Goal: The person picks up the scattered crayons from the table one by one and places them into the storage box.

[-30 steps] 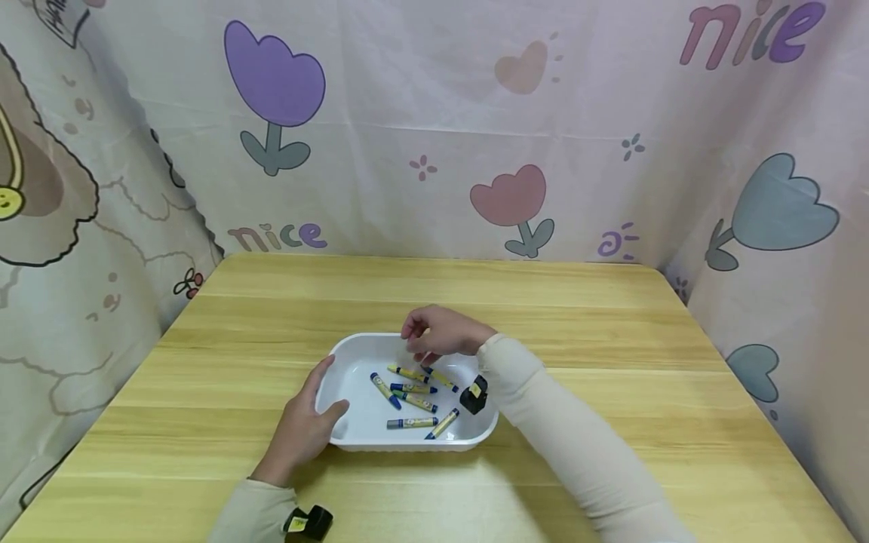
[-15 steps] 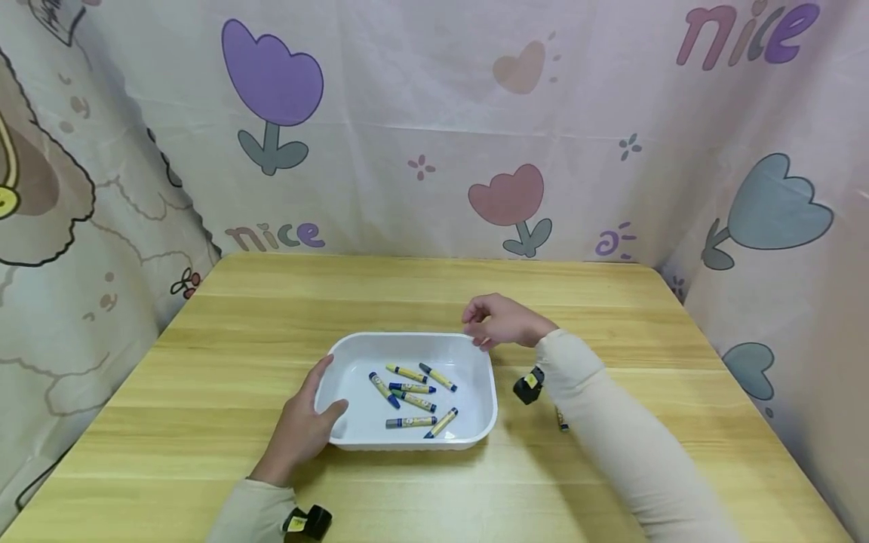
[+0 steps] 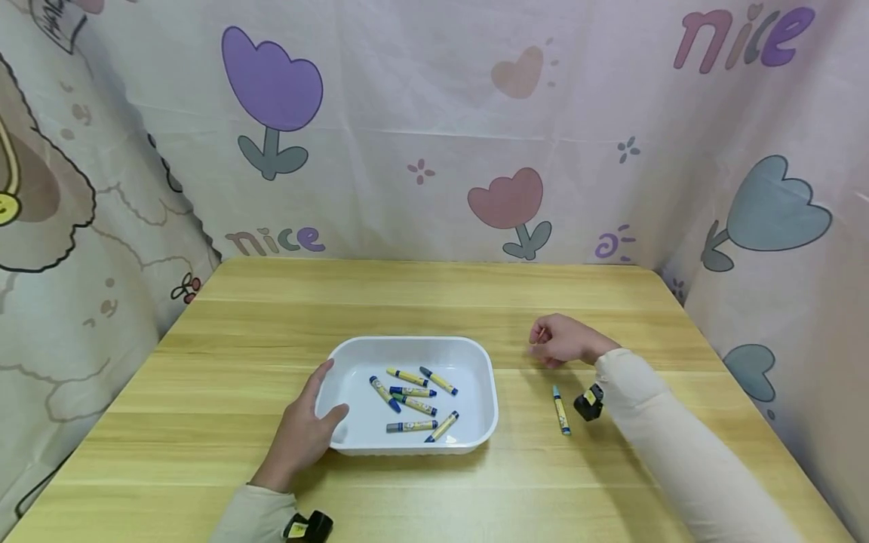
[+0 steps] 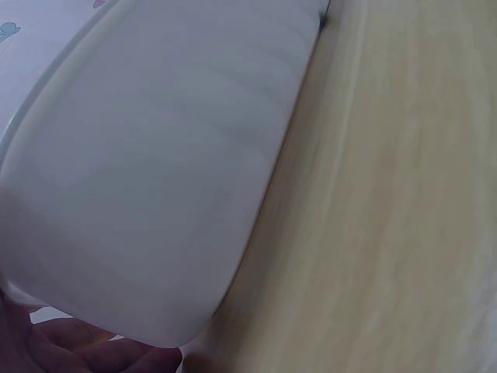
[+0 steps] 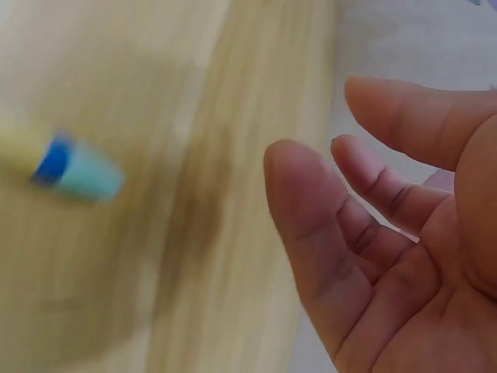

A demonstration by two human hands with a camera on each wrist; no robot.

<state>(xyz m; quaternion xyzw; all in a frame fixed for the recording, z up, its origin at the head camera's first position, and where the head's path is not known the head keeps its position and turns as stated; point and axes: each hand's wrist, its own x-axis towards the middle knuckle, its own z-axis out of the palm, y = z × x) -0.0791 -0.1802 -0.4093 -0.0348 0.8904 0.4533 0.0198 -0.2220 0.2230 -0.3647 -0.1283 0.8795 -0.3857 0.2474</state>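
Observation:
My left hand grips the left end of a white plastic tray, thumb over the rim; in the left wrist view its fingers curl at the tray's outer wall. Several crayons in yellow wrappers with blue bands lie scattered in the tray, among them a grey one and a yellow-tipped one. My right hand hovers over the table right of the tray, fingers loosely bent and holding nothing in the right wrist view. Nearest to it lies a light-blue-tipped crayon on the table.
The wooden table reaches back to a patterned curtain of flowers and lettering, which also hangs at both sides. A black wrist camera sits on the right sleeve, another on the left.
My right hand has moved from over the tray to the right, above the table. The light-blue crayon, hidden under the arm before, now shows fully. My left hand stays at the tray.

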